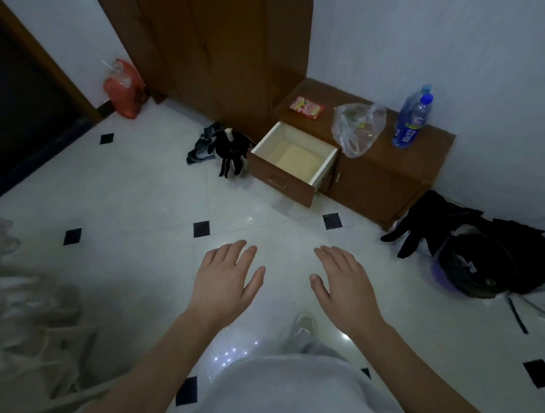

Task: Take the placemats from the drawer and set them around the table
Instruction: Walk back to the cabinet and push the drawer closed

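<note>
Tiled floor (139, 199): open drawer (294, 158) holding pale placemat (299, 160); left hand (226, 276), right hand (344, 282) empty, fingers spread, poised to reach.

White tiled floor (139, 183) with small black diamond insets carried a red bag (124, 88) by the wall, dark gloves (231, 152) beside the open drawer, more black gloves (422, 223) at right. The low brown counter (425, 157) bore a snack packet (306, 107), a clear plastic bag (357, 128) and two blue bottles (411, 119).

Bare floor (158, 200) lies before the open drawer (294, 158) (gloves (231, 152) beside).
</note>
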The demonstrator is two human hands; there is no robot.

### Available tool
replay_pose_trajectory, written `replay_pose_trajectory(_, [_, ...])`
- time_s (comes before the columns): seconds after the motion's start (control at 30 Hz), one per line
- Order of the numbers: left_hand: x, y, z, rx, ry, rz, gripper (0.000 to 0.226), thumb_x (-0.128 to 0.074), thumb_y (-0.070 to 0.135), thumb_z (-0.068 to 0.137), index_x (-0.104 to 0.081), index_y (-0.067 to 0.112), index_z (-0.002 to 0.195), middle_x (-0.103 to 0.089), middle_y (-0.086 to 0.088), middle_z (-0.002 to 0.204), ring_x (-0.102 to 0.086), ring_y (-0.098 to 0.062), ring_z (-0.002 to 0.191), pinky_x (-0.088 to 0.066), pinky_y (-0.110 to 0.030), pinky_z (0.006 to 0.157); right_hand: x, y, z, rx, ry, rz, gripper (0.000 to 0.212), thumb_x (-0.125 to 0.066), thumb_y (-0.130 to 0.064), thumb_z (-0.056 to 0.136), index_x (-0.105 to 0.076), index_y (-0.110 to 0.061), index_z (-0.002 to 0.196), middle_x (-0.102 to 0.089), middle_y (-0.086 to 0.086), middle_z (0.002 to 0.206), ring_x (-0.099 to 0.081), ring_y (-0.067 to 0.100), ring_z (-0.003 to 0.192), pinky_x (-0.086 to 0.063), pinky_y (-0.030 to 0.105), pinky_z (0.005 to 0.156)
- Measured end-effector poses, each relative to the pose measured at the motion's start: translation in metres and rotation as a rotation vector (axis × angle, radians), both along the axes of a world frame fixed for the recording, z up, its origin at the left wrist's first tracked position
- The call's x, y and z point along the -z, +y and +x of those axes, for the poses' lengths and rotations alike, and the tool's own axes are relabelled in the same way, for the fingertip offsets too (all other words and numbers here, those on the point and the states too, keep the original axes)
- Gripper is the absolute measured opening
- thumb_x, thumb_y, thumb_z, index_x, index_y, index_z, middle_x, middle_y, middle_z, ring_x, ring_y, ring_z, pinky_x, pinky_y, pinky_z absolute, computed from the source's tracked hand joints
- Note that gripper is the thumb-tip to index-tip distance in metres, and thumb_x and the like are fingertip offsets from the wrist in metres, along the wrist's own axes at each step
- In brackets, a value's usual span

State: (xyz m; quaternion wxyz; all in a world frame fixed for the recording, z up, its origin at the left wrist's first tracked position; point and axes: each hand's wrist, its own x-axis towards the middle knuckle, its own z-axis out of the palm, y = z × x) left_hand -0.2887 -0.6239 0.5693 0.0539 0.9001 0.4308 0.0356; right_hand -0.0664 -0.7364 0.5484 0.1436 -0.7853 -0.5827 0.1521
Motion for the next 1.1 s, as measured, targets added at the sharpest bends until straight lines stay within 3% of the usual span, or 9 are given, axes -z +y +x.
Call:
replay_pose_trajectory(0.27, [-0.011,0.09,0.003,-0.203,-0.033,-0.014,0.051,-0.035,0.049,0.1,-0.062,0.016,0.128,-0.062,-0.007,0.132,-0.06,-0.026,0.116,-0.046,-0.041,0.098,-0.012,0.16,0.014,-0.186,0.011,0.027,0.05,-0.042,-0.039,0.097,-0.044,-0.018,0.143,-0.048,-0.001,0.145,-0.04,0.018,0.135,-0.035,0.038,0.112])
replay_pose_trajectory(0.47, [0.001,0.181,-0.005,-0.221,-0.056,-0.009,0.05,-0.037,0.048,0.099,-0.062,0.016,0.128,-0.063,-0.006,0.131,-0.06,-0.026,0.116,-0.045,-0.041,0.097,-0.003,0.267,0.006,-0.223,-0.006,0.042,0.052,-0.041,-0.04,0.096,-0.045,-0.017,0.142,-0.049,-0.001,0.144,-0.039,0.019,0.134,-0.037,0.039,0.109])
replay_pose_trajectory(0.77, [0.007,0.348,0.013,0.011,-0.031,-0.052,0.05,-0.038,0.048,0.099,-0.062,0.015,0.128,-0.063,-0.008,0.131,-0.06,-0.028,0.115,-0.047,-0.043,0.096,0.004,0.366,0.012,-0.031,0.012,-0.008,0.055,-0.03,-0.047,0.095,-0.039,-0.025,0.145,-0.044,-0.007,0.146,-0.037,0.015,0.135,-0.037,0.041,0.107])
replay_pose_trajectory(1.1, [0.02,0.497,0.116,0.182,0.01,-0.047,0.05,-0.039,0.049,0.099,-0.059,0.018,0.133,-0.063,-0.008,0.131,-0.059,-0.027,0.117,-0.045,-0.041,0.098,0.025,0.461,0.075,0.163,0.067,-0.059,0.051,-0.036,-0.044,0.095,-0.048,-0.019,0.138,-0.052,-0.001,0.139,-0.043,0.019,0.131,-0.039,0.039,0.107])
